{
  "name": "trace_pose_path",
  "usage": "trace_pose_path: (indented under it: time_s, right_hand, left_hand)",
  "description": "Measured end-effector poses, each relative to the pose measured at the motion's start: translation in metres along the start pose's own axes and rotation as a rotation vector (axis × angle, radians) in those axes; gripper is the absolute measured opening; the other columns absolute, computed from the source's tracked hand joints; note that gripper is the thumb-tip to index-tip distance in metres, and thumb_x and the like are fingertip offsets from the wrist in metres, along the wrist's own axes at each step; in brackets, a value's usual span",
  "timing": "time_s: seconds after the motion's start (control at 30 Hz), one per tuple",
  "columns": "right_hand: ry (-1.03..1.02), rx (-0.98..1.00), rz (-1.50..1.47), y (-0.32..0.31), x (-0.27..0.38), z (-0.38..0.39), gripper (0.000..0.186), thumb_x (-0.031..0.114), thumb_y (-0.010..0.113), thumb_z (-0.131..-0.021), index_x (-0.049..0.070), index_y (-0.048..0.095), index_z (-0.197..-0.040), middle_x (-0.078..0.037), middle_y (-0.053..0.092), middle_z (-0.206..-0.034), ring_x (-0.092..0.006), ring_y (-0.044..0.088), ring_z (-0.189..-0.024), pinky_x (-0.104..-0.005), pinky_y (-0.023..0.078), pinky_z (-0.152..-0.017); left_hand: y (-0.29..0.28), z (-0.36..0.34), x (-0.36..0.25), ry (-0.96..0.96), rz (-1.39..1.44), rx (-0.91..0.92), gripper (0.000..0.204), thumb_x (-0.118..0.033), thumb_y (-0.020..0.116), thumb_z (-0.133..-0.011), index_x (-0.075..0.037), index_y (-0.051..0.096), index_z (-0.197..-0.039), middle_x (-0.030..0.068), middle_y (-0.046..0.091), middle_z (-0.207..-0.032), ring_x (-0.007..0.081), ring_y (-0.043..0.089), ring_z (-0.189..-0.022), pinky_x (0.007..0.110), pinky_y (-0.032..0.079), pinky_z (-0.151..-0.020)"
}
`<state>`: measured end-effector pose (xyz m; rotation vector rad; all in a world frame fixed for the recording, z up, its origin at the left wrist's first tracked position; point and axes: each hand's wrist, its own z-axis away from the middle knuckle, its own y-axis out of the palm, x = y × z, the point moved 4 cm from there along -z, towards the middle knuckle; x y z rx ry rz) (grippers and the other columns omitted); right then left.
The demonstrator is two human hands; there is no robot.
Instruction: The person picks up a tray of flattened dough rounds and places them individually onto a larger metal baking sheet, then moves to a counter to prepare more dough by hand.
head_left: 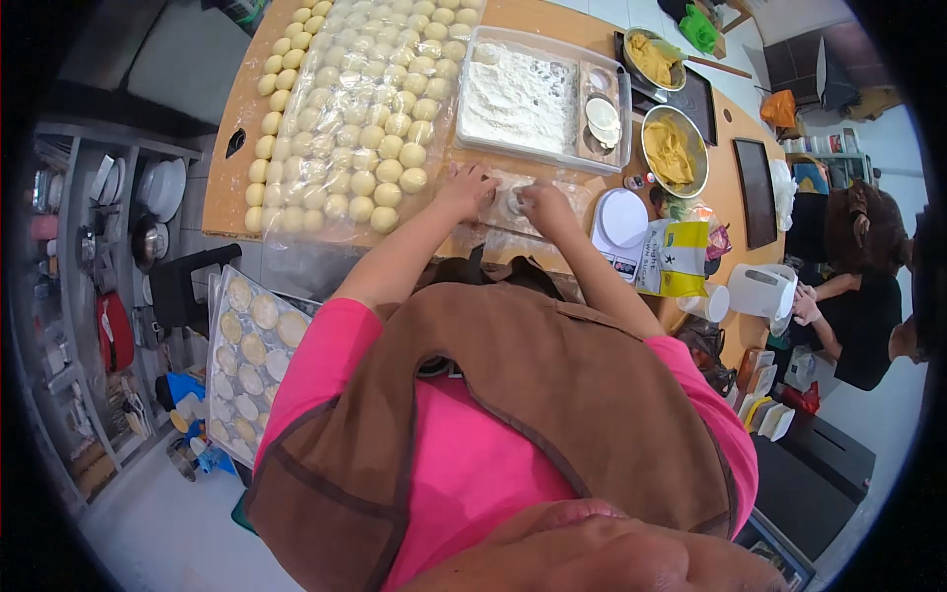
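Observation:
My left hand (470,191) rests on the floury work spot at the table's near edge, its fingers lying over the surface and partly apart. Close by on the right, my right hand (546,209) has its fingers curled down onto a pale, floury piece (512,200), too small and smeared to name. A clear plastic sheet (326,138) covers many rows of round yellow dough balls (385,219) left of my hands. Just beyond my hands stands a clear plastic bin of white flour (518,99); its right section holds small round lids or cups (602,120).
Two metal bowls of yellow filling (675,150) stand at the right, near dark trays (755,192). A white kitchen scale (619,222), a yellow-and-white bag (674,259) and a white pitcher (762,291) follow. Lower left is a tray of round pieces (247,345). A co-worker's hand (806,306) touches the pitcher.

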<state>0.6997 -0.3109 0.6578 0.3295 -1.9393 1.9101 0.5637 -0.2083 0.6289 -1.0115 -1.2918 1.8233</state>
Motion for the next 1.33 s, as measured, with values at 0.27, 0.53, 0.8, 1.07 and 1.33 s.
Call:
trace_pose_path:
  time_s: [0.27, 0.53, 0.8, 1.07, 1.33]
  right_hand:
    - [0.032, -0.101, 0.023, -0.033, -0.008, 0.007, 0.020, 0.013, 0.061, -0.073, 0.008, 0.069, -0.091, -0.018, 0.060, -0.086, -0.0353, 0.060, -0.084, -0.0437, 0.049, -0.076]
    - [0.023, 0.049, 0.078, 0.004, 0.004, 0.001, 0.016, 0.009, 0.054, -0.076, 0.008, 0.066, -0.088, -0.017, 0.057, -0.091, -0.0338, 0.060, -0.090, -0.0432, 0.049, -0.076]
    - [0.027, 0.055, 0.107, 0.017, 0.001, -0.004, 0.010, 0.009, 0.058, -0.075, 0.007, 0.064, -0.082, -0.017, 0.056, -0.088, -0.0347, 0.059, -0.084, -0.0435, 0.049, -0.074]
    - [0.076, 0.140, 0.171, 0.016, 0.008, -0.006, 0.014, 0.010, 0.055, -0.080, 0.009, 0.066, -0.088, -0.016, 0.056, -0.095, -0.0330, 0.061, -0.090, -0.0444, 0.051, -0.074]
    - [0.039, 0.097, 0.168, 0.018, 0.009, -0.004, 0.013, 0.008, 0.056, -0.077, 0.007, 0.065, -0.087, -0.016, 0.056, -0.095, -0.0339, 0.061, -0.090, -0.0441, 0.051, -0.073]
  left_hand:
    - [-0.009, 0.003, -0.006, -0.021, -0.012, 0.029, 0.087, -0.028, 0.084, -0.055, -0.023, 0.044, -0.131, 0.0113, 0.035, -0.141, 0.0309, 0.029, -0.134, 0.057, 0.024, -0.107]
    - [-0.005, 0.001, -0.003, -0.035, 0.012, 0.066, 0.086, -0.030, 0.082, -0.059, -0.024, 0.042, -0.135, 0.0101, 0.027, -0.146, 0.0292, 0.024, -0.137, 0.058, 0.020, -0.109]
    - [0.000, -0.001, -0.001, -0.020, 0.016, -0.006, 0.093, -0.030, 0.088, -0.048, -0.023, 0.045, -0.131, 0.0113, 0.029, -0.145, 0.0310, 0.026, -0.135, 0.057, 0.023, -0.108]
    - [0.003, -0.001, 0.000, -0.013, 0.015, 0.015, 0.088, -0.026, 0.086, -0.050, -0.022, 0.046, -0.129, 0.0123, 0.031, -0.144, 0.0320, 0.028, -0.135, 0.058, 0.024, -0.107]
    - [-0.003, 0.001, -0.002, 0.002, 0.009, 0.003, 0.072, -0.020, 0.077, -0.062, -0.022, 0.047, -0.127, 0.0119, 0.032, -0.143, 0.0328, 0.028, -0.135, 0.058, 0.026, -0.106]
